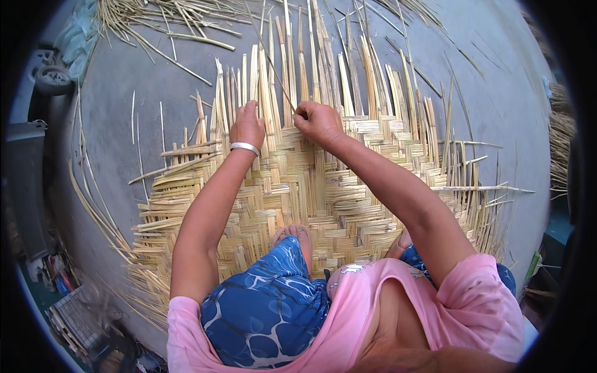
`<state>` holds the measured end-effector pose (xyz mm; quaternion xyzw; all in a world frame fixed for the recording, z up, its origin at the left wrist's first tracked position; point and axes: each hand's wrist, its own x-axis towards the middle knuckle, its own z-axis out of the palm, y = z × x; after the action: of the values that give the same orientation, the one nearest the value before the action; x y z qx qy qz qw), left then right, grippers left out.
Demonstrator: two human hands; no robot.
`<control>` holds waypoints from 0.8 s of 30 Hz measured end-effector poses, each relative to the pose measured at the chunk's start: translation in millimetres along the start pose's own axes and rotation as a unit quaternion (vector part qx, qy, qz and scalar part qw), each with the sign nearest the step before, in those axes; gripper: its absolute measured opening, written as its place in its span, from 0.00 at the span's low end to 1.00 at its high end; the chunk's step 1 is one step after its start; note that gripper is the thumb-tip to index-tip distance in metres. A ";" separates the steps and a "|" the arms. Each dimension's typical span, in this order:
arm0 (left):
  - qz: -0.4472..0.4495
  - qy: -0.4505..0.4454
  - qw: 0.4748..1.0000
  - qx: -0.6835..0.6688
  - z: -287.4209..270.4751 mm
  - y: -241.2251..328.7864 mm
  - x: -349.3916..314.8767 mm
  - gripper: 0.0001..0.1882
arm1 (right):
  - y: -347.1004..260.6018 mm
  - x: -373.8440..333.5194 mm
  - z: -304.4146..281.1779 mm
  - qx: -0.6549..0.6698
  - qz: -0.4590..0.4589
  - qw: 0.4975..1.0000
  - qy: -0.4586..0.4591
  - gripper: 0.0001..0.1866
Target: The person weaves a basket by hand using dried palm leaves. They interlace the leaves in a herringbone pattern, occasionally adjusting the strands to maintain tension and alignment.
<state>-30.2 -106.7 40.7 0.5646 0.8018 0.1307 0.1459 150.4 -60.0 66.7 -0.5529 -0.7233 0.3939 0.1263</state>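
1. Mat (311,186): on floor (112,130), beneath both hands.
2. Right hand (318,124): grip pinching reed (283,86).
3. Left hand (247,129) at far strips (254,71): cannot tell grip.
4. Judged step: weaving far edge; next move probably calls for threading reed.

The person wears a loose pink short-sleeved top (497,317) with a wide rounded neckline and a small white printed figure (353,268) on the front. The deep-blue patterned legwear (261,317) carries pale, net-like rings over lighter blue shapes. A smooth silvery-white bangle (244,148) circles the wrist of the left hand (247,129); the right hand (318,122) is bare.
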 end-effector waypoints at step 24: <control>-0.156 -0.276 0.876 -0.363 -22.1 11.1 73.2 0.21 | 11.5 -3.0 3.0 0.104 0.011 0.994 0.035 0.09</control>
<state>-52.4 -35.0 58.9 0.3526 0.7026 0.2273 0.5747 157.7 -63.1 57.4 -0.5582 -0.6673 0.4488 0.2041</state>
